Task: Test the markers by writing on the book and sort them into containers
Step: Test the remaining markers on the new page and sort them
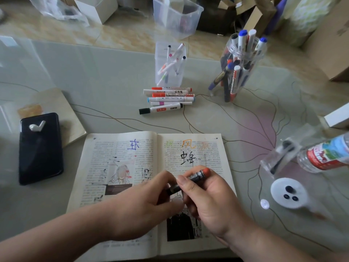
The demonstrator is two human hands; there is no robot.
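An open book (120, 148) lies in front of me, its pages marked with blue, orange and black test characters. Both hands hover over its right page. My right hand (209, 201) grips a dark marker with an orange end (198, 174), tilted up to the right. My left hand (149, 201) pinches the marker's lower end. Several loose markers (168, 99) lie in a row beyond the book. Behind them stands a square clear container (170, 63) with thin markers. A round clear jar (239, 67) of thick markers stands to its right.
A black phone (40, 148) with a white earbud on it rests on a notebook at left. At right lie a plastic bottle (324, 154), a small clear box (279, 156) and a white round lid (289, 191). Boxes and a clear bin (175, 14) sit on the floor beyond.
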